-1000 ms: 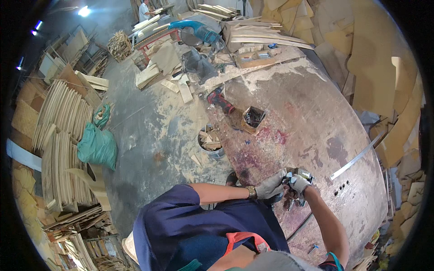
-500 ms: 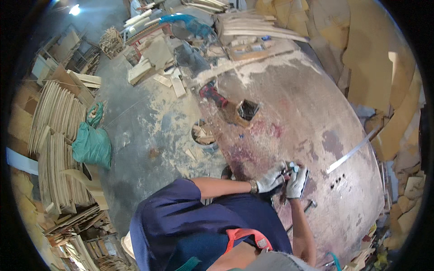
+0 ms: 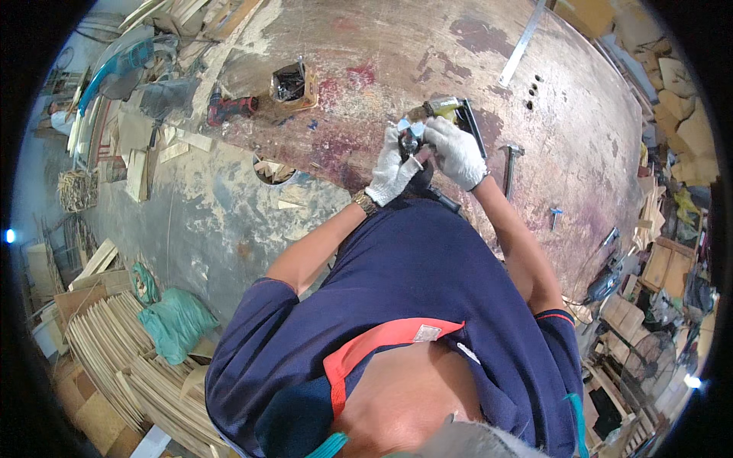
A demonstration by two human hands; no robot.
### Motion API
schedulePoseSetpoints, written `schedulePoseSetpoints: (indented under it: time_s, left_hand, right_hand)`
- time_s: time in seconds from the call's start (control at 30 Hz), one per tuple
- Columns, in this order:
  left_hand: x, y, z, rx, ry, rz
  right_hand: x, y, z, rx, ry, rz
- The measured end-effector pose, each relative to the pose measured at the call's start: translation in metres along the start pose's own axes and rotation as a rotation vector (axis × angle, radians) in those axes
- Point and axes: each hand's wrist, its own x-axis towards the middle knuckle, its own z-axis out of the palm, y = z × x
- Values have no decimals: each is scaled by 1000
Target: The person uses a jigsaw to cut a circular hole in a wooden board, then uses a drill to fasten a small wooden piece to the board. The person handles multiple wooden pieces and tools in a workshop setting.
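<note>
My left hand [image 3: 392, 169], in a white work glove, closes around a small dark tool [image 3: 411, 143] with a pale blue tip; the tool's exact kind is unclear. From the other side my right hand [image 3: 456, 153], gloved too, presses its fingers against the same tool, thumb and fingertips close together. A black handle [image 3: 443, 200] shows below the hands, partly behind my shirt. Just beyond my right hand an olive and black power tool [image 3: 447, 108] lies on the worktable [image 3: 343, 30]. A claw hammer [image 3: 511, 166] rests to the right.
Leftward on the table are a red and black cordless drill [image 3: 229, 108] and an open box [image 3: 308, 95] lined with black plastic. A round hole [image 3: 273, 171] holds wood scraps. A steel ruler [image 3: 522, 47] and a blue-handled tool [image 3: 556, 215] lie right. Bent wooden slats [image 3: 114, 351] are stacked lower left.
The view has swung, so the table and hands sit higher in the picture and my torso fills the lower part. Both hands remain together at the dark tool; the olive power tool shows more clearly.
</note>
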Motion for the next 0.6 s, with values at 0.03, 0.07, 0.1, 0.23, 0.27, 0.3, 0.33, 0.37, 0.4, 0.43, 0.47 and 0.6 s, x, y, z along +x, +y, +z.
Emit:
schedulePoseSetpoints:
  time_s: [0.03, 0.07, 0.1, 0.23, 0.27, 0.3, 0.33, 0.37, 0.4, 0.43, 0.47, 0.6]
  left_hand:
    - [0, 2, -1, 90, 6, 16]
    - [-2, 4, -2, 33, 7, -56]
    - [-2, 6, -3, -4, -1, -80]
    - [-4, 16, -2, -235, -33, -138]
    - [-5, 17, -1, -212, -25, -115]
    - [-5, 17, -1, -179, -12, -121]
    - [-7, 17, -2, -456, -56, -149]
    - [-8, 15, -2, -348, -27, -141]
    - [-10, 13, -4, -252, -1, -100]
    - [-11, 10, -5, -169, 34, -39]
    - [-14, 7, -8, -60, 44, -78]
    - [-12, 0, -14, -148, 55, -6]
  right_hand:
    - [-2, 0, -2, -15, 50, 1]
    - [-3, 2, -6, 148, 28, 161]
    - [0, 2, -7, 276, 142, 282]
    - [7, -5, -11, 1216, -243, 1160]
    - [5, -9, -12, 1321, -212, 1028]
    - [8, -13, -9, 1320, -174, 982]
    - [7, -17, -9, 1112, -173, 862]
    - [7, -19, -10, 900, -175, 739]
    - [8, -21, -8, 791, -117, 550]
    - [4, -20, -13, 824, -97, 475]
    - [4, -20, -13, 958, -147, 613]
    - [-5, -17, -14, 701, 35, 423]
